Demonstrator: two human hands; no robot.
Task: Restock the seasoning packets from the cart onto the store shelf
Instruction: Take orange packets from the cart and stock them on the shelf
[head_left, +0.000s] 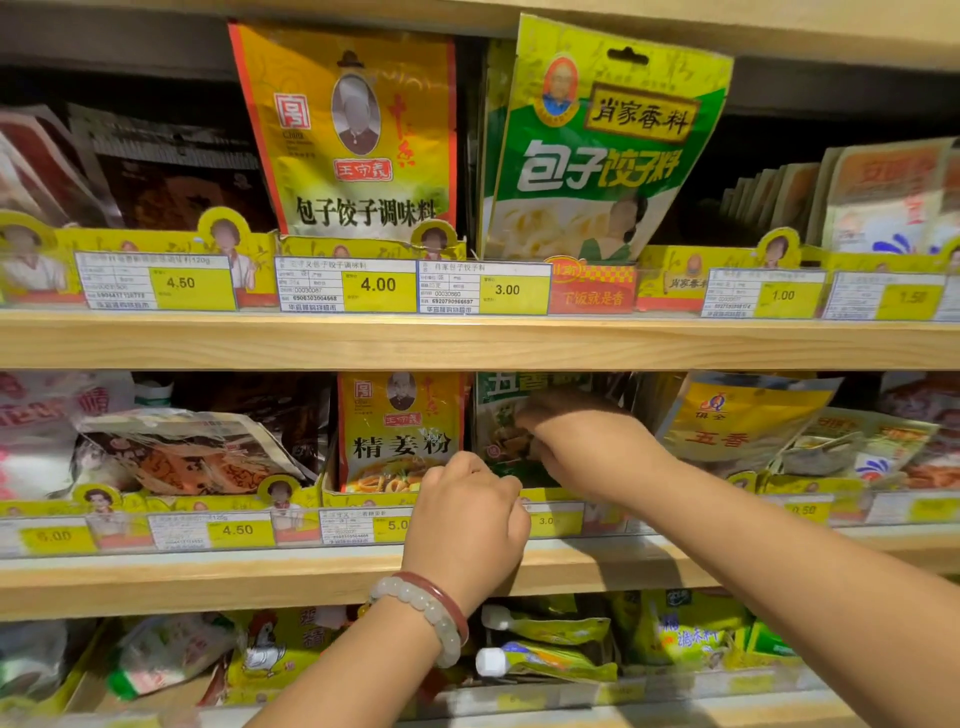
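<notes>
Left hand (467, 512) curled at shelf lip (597, 569), grip unclear | right hand (582, 441) fingers clamp green packet (501, 415) | advice: seat upright behind yellow packet's (397, 431) row.

Head view (close), facing shelves (467, 343)

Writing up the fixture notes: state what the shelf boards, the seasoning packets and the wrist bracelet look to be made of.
Shelf boards: light wood or wood-look laminate, matte, with visible grain lines. Seasoning packets, such as the yellow ginger powder packet: glossy printed plastic film, judging by glare and creases. Bracelet on the left hand's wrist: pale translucent beads, perhaps jade or glass, beside a dark red band.
</notes>
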